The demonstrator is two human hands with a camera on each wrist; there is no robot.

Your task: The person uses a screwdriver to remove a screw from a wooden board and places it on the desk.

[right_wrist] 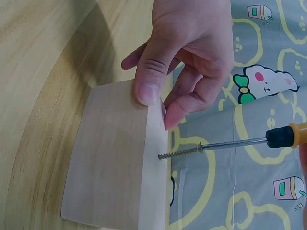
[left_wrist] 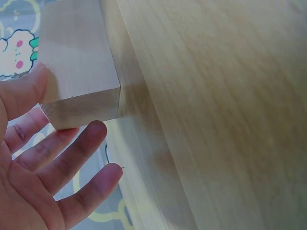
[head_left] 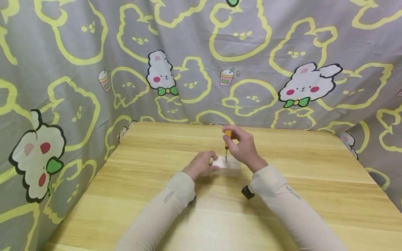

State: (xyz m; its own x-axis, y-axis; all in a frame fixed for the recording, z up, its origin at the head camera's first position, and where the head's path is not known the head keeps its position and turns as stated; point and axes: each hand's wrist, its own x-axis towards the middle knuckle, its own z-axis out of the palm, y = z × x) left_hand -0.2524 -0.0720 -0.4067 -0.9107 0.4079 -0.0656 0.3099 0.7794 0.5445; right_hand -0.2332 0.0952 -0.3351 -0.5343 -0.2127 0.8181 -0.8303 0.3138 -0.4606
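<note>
A pale wooden block (head_left: 231,168) stands on the table in the head view. My left hand (head_left: 202,164) pinches its left end between thumb and fingers; in the left wrist view the other fingers (left_wrist: 90,189) spread loosely beside it. My right hand (head_left: 244,145) grips the yellow handle of a screwdriver (head_left: 228,134), held upright over the block. In the right wrist view, a threaded screw (right_wrist: 180,153) has its point in the narrow top face of the block, and the screwdriver's metal shaft (right_wrist: 235,143) meets the screw head. Most of the screw's thread shows above the wood.
The wood-grain table (head_left: 150,153) extends around the block on all sides. A grey curtain (head_left: 194,45) with yellow outlines and white cartoon animals hangs behind the table and at its sides. A small black device (head_left: 247,192) sits under the right wrist.
</note>
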